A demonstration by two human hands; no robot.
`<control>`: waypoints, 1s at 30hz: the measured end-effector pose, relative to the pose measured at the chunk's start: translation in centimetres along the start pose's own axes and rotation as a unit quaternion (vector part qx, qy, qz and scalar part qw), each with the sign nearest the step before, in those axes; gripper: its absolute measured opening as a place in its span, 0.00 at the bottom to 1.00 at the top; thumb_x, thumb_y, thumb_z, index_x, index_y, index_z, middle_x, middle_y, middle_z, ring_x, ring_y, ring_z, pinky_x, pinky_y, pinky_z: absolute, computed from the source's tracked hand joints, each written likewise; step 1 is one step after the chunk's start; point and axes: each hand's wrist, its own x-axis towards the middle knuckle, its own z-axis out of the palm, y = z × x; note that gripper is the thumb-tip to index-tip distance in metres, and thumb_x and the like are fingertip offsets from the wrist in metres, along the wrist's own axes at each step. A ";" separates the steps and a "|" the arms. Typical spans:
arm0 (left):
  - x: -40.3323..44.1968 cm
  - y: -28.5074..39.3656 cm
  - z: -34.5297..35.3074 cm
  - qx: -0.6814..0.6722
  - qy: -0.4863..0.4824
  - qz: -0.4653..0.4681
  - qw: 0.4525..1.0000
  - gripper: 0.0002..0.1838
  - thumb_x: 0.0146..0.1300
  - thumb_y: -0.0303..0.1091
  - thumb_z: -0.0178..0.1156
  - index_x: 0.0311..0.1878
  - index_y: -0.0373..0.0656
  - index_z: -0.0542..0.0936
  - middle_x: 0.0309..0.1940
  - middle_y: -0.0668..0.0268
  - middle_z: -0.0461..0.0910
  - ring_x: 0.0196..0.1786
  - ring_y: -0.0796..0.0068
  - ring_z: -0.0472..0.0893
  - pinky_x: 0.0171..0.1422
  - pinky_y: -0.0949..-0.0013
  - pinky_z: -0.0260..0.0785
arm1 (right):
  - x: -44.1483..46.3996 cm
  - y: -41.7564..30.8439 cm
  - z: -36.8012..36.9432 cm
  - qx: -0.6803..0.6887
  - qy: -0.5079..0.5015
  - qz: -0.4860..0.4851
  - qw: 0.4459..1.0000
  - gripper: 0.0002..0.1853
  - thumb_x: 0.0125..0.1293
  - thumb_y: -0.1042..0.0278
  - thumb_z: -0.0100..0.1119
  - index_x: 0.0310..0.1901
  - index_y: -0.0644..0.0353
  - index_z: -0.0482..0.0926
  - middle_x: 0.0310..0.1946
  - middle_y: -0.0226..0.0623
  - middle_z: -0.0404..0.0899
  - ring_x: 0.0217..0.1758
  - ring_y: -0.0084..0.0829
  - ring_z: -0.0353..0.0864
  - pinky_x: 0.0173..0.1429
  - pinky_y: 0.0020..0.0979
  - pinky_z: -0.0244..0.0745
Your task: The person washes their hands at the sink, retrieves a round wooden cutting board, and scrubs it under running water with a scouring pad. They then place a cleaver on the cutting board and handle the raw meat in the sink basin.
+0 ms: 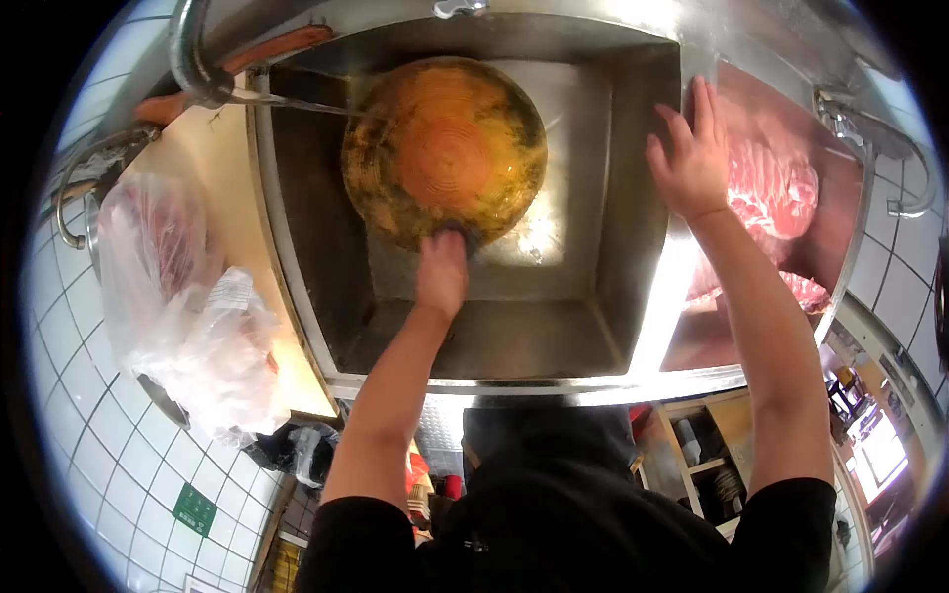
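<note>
A large round pan (450, 158), orange-brown with blackened patches and rings at its middle, lies in the steel sink basin (568, 336). My left hand (442, 272) is at the pan's near edge, its fingers curled over a small dark, pad-like thing (465, 240) pressed against the pan. What exactly this is stays partly hidden under the fingers. My right hand (690, 158) rests with fingers spread on the steel divider (664, 306) at the basin's right side. From the faucet (203, 84) at upper left, a thin stream of water (297, 103) runs to the pan's left edge.
Raw meat (771, 188) lies in the right-hand basin (830, 237). On the left, plastic bags (222, 336), one with reddish contents, sit by a light wooden board (222, 158). Another faucet (914, 178) stands at the far right. Shelves (697, 445) are below the sink.
</note>
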 end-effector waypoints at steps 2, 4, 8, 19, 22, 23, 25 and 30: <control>-0.1 -0.3 -0.6 -0.035 -0.007 0.098 0.995 0.14 0.58 0.23 0.56 0.47 0.39 0.81 0.46 0.52 0.80 0.54 0.48 0.76 0.61 0.52 0.70 | 0.3 0.1 -0.1 -0.003 -0.008 -0.001 1.000 0.21 0.60 0.60 0.66 0.55 0.53 0.83 0.77 0.55 0.58 0.81 0.56 0.55 0.80 0.54 0.55; 3.3 -6.5 -0.2 -0.041 -0.062 -0.109 0.991 0.13 0.58 0.23 0.56 0.46 0.39 0.81 0.45 0.53 0.79 0.51 0.50 0.76 0.59 0.53 0.70 | 0.5 0.0 -0.2 -0.002 -0.011 0.003 1.000 0.21 0.60 0.60 0.66 0.55 0.53 0.83 0.77 0.55 0.57 0.81 0.56 0.54 0.80 0.53 0.55; 7.6 -5.3 -2.2 0.130 0.023 -0.189 0.973 0.09 0.57 0.23 0.57 0.42 0.38 0.80 0.42 0.55 0.78 0.44 0.52 0.75 0.52 0.56 0.70 | 0.2 0.0 0.0 0.003 -0.015 0.011 1.000 0.21 0.60 0.60 0.66 0.55 0.53 0.83 0.78 0.55 0.57 0.81 0.55 0.53 0.80 0.53 0.55; 11.4 -5.0 -2.1 0.110 -0.004 -0.208 0.972 0.14 0.55 0.26 0.64 0.47 0.37 0.80 0.46 0.51 0.79 0.51 0.47 0.77 0.58 0.51 0.72 | 0.5 -0.3 -0.4 -0.001 -0.018 0.007 1.000 0.21 0.60 0.62 0.66 0.56 0.54 0.82 0.78 0.55 0.56 0.81 0.57 0.53 0.80 0.54 0.55; 8.4 -1.9 -1.4 0.097 -0.020 0.033 0.995 0.11 0.62 0.29 0.59 0.46 0.39 0.80 0.47 0.55 0.79 0.54 0.53 0.76 0.60 0.54 0.73 | 0.4 -0.5 -0.6 -0.007 -0.022 0.008 1.000 0.21 0.60 0.62 0.66 0.56 0.55 0.82 0.78 0.56 0.56 0.81 0.57 0.53 0.80 0.54 0.55; 8.4 -1.5 -2.2 0.127 -0.022 0.144 0.981 0.10 0.65 0.32 0.58 0.46 0.39 0.80 0.47 0.57 0.79 0.56 0.56 0.76 0.61 0.56 0.73 | 0.6 -0.4 -0.6 -0.011 -0.023 0.006 1.000 0.21 0.59 0.63 0.66 0.56 0.56 0.82 0.78 0.56 0.56 0.81 0.57 0.54 0.80 0.55 0.56; 11.7 -7.1 -3.0 0.131 -0.040 -0.012 0.991 0.11 0.61 0.28 0.59 0.47 0.39 0.81 0.48 0.56 0.78 0.52 0.53 0.77 0.60 0.52 0.72 | 0.6 -0.2 -0.6 0.002 -0.023 0.007 1.000 0.21 0.59 0.63 0.67 0.55 0.56 0.83 0.77 0.56 0.56 0.81 0.58 0.54 0.79 0.55 0.56; 16.3 -4.9 -3.1 0.184 -0.058 -0.148 0.970 0.07 0.64 0.29 0.58 0.44 0.40 0.80 0.45 0.59 0.77 0.49 0.55 0.78 0.58 0.53 0.70 | 0.5 0.0 -0.3 0.008 -0.009 0.001 1.000 0.21 0.58 0.63 0.67 0.54 0.56 0.83 0.78 0.56 0.56 0.81 0.58 0.54 0.78 0.56 0.57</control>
